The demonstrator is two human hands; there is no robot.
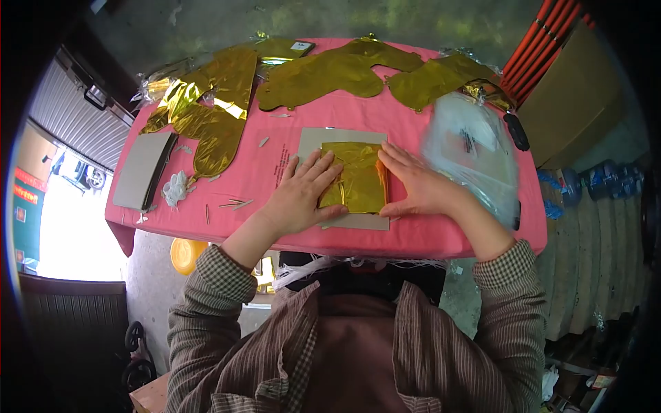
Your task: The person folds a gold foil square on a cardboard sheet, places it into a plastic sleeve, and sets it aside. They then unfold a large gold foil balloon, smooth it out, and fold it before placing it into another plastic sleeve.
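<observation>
A folded square of gold foil lies on a grey cardboard sheet in front of me. My left hand rests flat over the foil's left side, its fingers stretched and the thumb along the lower edge. At the right edge, my right hand touches the foil with extended fingers at the top corner and the thumb near the bottom corner. Both hands are open. Beyond them, flat gold foil balloons are spread along the table's far side.
Clear plastic bags lie to the right on the pink tablecloth. Grey cards are stacked at left, beside a bundle of white string. A black object sits by the right edge. Small paper strips are scattered about.
</observation>
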